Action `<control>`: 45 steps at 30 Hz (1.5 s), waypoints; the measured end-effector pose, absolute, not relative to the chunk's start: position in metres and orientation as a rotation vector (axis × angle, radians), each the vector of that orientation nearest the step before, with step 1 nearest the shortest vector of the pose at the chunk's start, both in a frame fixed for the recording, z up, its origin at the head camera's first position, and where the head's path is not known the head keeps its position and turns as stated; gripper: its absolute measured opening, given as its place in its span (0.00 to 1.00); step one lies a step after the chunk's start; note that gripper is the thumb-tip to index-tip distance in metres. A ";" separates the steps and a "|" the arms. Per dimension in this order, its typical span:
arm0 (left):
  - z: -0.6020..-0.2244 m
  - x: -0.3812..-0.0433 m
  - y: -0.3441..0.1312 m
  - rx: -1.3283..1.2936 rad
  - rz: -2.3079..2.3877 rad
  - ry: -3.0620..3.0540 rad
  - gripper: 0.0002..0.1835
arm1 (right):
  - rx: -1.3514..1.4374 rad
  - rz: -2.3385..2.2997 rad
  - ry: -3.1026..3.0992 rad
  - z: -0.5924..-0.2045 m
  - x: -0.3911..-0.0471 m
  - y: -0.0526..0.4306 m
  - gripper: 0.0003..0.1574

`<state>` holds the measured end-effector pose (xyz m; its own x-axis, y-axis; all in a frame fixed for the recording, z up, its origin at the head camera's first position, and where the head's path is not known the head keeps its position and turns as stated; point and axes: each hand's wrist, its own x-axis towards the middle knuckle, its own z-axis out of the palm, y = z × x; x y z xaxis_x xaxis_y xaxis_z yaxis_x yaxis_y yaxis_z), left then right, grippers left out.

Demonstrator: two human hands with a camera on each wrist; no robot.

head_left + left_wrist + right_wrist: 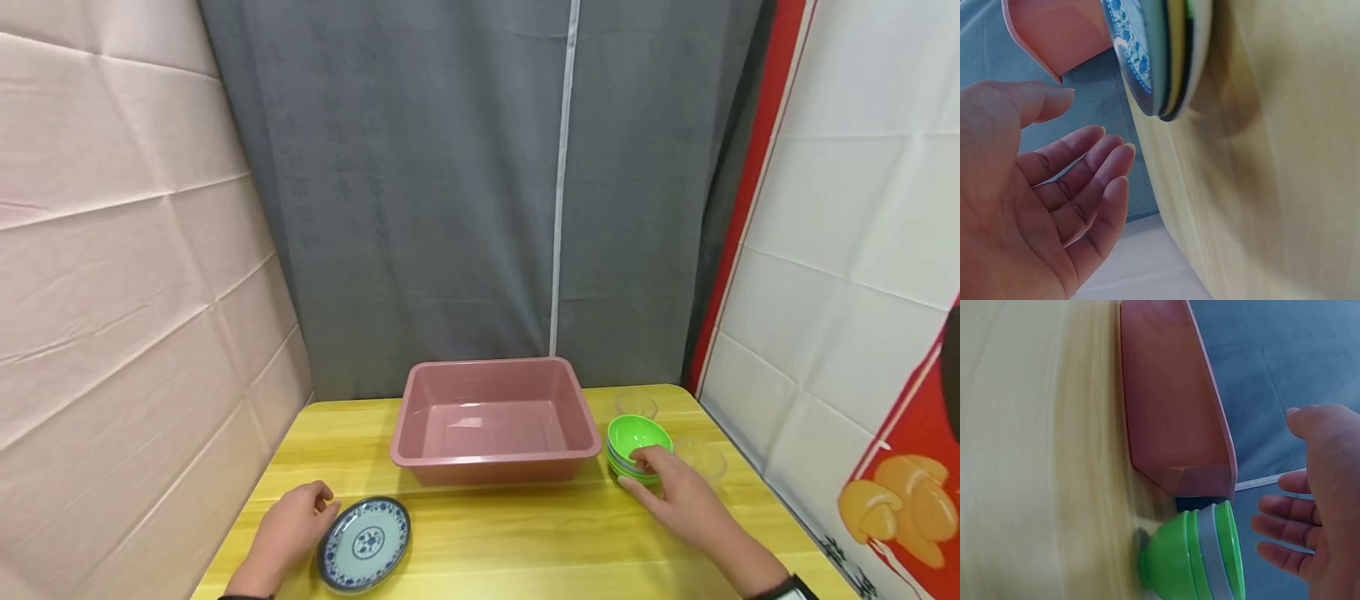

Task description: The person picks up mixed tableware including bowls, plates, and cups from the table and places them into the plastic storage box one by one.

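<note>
A stack of plates point(367, 543) lies on the table's near left, a blue-and-white patterned one on top; the left wrist view shows several rims under it. My left hand point(294, 525) is just left of the stack, fingers loosely bent and holding nothing. At the right is a stack of bowls point(637, 435), bright green with a grey one among them point(1210, 550). Over its near rim hovers my right hand point(678, 492), fingers relaxed; in the right wrist view a gap shows between the fingers point(1285, 531) and the top bowl.
A pink rectangular basin point(495, 457) stands at the table's back middle, its right side close to the bowls. Clear glasses point(701, 458) stand right of and behind the bowls. Grey curtain point(450, 208) hangs behind the wooden table point(510, 533); pale cloth walls flank both sides.
</note>
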<state>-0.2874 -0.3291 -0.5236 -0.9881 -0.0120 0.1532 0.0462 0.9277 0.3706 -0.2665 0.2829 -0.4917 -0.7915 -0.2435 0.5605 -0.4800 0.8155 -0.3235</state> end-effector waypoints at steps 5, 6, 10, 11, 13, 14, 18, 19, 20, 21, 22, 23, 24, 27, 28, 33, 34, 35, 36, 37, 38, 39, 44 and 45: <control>-0.532 -0.284 -0.331 0.035 -0.633 -2.955 0.13 | 0.501 0.703 -2.529 -0.499 -0.261 0.278 0.17; -0.534 -0.283 -0.331 0.038 -0.647 -2.955 0.14 | 0.494 0.716 -2.537 -0.501 -0.260 0.278 0.16; -0.539 -0.281 -0.332 0.044 -0.681 -2.944 0.16 | 0.492 0.756 -2.550 -0.505 -0.260 0.276 0.15; -0.540 -0.281 -0.332 0.040 -0.684 -2.943 0.16 | 0.495 0.767 -2.548 -0.506 -0.260 0.275 0.14; -0.543 -0.281 -0.333 0.044 -0.693 -2.950 0.16 | 0.504 0.783 -2.542 -0.508 -0.260 0.275 0.14; -0.545 -0.281 -0.333 0.046 -0.694 -2.954 0.16 | 0.509 0.798 -2.538 -0.508 -0.260 0.274 0.13; -0.551 -0.282 -0.334 0.069 -0.708 -2.971 0.14 | 0.517 0.870 -2.553 -0.510 -0.259 0.273 0.11; -0.552 -0.282 -0.335 0.074 -0.710 -2.971 0.14 | 0.512 0.889 -2.565 -0.511 -0.259 0.273 0.11; -0.553 -0.281 -0.335 0.084 -0.718 -2.973 0.13 | 0.505 0.901 -2.579 -0.511 -0.258 0.273 0.11; -0.554 -0.281 -0.335 0.090 -0.724 -2.977 0.14 | 0.495 0.908 -2.595 -0.511 -0.258 0.273 0.11; -0.554 -0.281 -0.335 0.100 -0.731 -2.980 0.14 | 0.491 0.914 -2.603 -0.511 -0.258 0.273 0.11; -0.554 -0.280 -0.335 0.106 -0.733 -2.980 0.15 | 0.486 0.919 -2.613 -0.511 -0.258 0.273 0.11; -0.554 -0.280 -0.335 0.111 -0.738 -2.982 0.15 | 0.482 0.925 -2.620 -0.511 -0.258 0.273 0.11; -0.555 -0.278 -0.336 0.102 -0.732 -2.985 0.17 | 0.484 0.938 -2.629 -0.510 -0.258 0.273 0.11; -0.555 -0.278 -0.336 0.101 -0.731 -2.982 0.17 | 0.488 0.944 -2.626 -0.510 -0.258 0.273 0.11; -0.555 -0.279 -0.334 0.117 -0.771 -2.978 0.15 | 0.487 0.960 -2.630 -0.513 -0.257 0.273 0.11; -0.554 -0.280 -0.334 0.125 -0.785 -2.980 0.14 | 0.487 0.961 -2.632 -0.513 -0.257 0.273 0.11; -0.553 -0.280 -0.333 0.129 -0.794 -2.981 0.14 | 0.489 0.963 -2.634 -0.513 -0.257 0.273 0.11; -0.552 -0.280 -0.333 0.134 -0.802 -2.983 0.13 | 0.492 0.964 -2.636 -0.513 -0.256 0.272 0.11; -0.552 -0.280 -0.333 0.134 -0.806 -2.984 0.13 | 0.498 0.964 -2.637 -0.513 -0.256 0.272 0.11; -0.551 -0.280 -0.332 0.137 -0.807 -2.985 0.13 | 0.502 0.962 -2.638 -0.513 -0.256 0.272 0.11; -0.550 -0.280 -0.333 0.130 -0.800 -2.986 0.12 | 0.506 0.960 -2.639 -0.513 -0.255 0.272 0.11; -0.549 -0.281 -0.336 0.099 -0.794 -2.979 0.09 | 0.522 0.949 -2.651 -0.514 -0.256 0.273 0.10; -0.549 -0.282 -0.337 0.094 -0.801 -2.975 0.09 | 0.524 0.948 -2.654 -0.515 -0.256 0.273 0.10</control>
<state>-0.2816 -0.3366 -0.5488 -0.9964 -0.0743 0.0413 -0.0436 0.8632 0.5030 -0.2564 0.2726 -0.5145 -0.8968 -0.2424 0.3701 -0.4221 0.7197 -0.5512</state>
